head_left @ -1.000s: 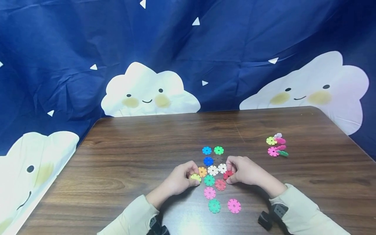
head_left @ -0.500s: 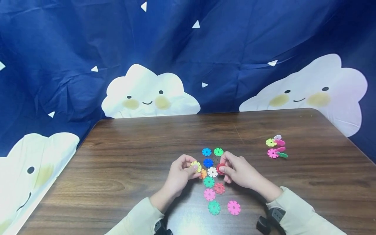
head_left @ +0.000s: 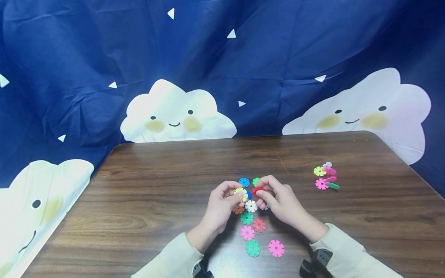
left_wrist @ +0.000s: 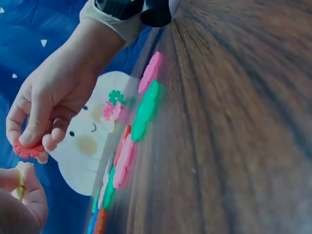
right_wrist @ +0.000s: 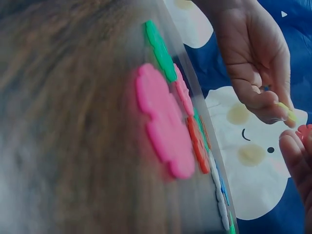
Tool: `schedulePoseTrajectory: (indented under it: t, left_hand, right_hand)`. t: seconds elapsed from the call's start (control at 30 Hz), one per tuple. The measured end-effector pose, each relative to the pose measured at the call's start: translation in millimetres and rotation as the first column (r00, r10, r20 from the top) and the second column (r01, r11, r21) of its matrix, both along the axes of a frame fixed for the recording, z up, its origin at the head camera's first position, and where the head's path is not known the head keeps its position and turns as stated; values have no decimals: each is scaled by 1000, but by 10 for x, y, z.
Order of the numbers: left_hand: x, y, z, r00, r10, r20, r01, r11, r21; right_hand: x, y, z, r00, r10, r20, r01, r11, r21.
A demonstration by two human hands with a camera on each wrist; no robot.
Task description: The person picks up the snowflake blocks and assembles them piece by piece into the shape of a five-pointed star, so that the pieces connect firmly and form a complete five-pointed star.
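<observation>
My left hand point(head_left: 219, 205) pinches a yellow notched snowflake disc point(head_left: 244, 196) between thumb and fingers, raised over the middle of the table. Facing it, my right hand point(head_left: 282, 197) pinches a red snowflake disc point(head_left: 256, 192). The two discs are close together, edge toward edge, with a small gap between them in the head view. In the left wrist view, the red disc point(left_wrist: 28, 150) lies nearly flat just above the yellow disc point(left_wrist: 20, 185), which stands on edge. Fingers cover part of both discs. Below the hands lie a white disc point(head_left: 251, 206) and an orange disc point(head_left: 238, 210).
On the wooden table point(head_left: 156, 177), several loose discs lie beneath and in front of the hands, including a green disc point(head_left: 247, 218) and a pink disc point(head_left: 276, 248). At right sits a cluster of discs point(head_left: 321, 183). A blue cloud-print cloth point(head_left: 260, 58) hangs behind.
Both hands have lifted their discs from beside the loose pieces and brought them toward each other, away from the body. The view has tilted slightly up.
</observation>
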State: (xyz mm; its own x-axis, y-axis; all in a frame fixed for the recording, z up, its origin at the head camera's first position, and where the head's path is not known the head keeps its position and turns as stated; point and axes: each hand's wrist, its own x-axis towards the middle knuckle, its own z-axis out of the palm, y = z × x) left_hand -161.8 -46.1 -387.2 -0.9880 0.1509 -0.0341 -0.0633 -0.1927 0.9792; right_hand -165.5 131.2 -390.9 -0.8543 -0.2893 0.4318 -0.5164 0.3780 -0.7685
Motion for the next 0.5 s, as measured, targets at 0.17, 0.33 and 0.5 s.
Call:
schedulePoseTrajectory:
  t: [0.17,0.33,0.5]
  left_hand:
    - [10,37,23,1000,10,10,-10,1000,12]
    - [13,50,20,999,21,24,-22,1000,2]
    - [16,42,22,1000,20,18,-20,1000,-18]
  right_hand:
    - [10,-20,-5,996,13,-87,-15,1000,-20]
    - [7,-32,-29,991,6,-133,-4,1000,18]
    - [-6,-38,-63,971,0,-239,20,997,80]
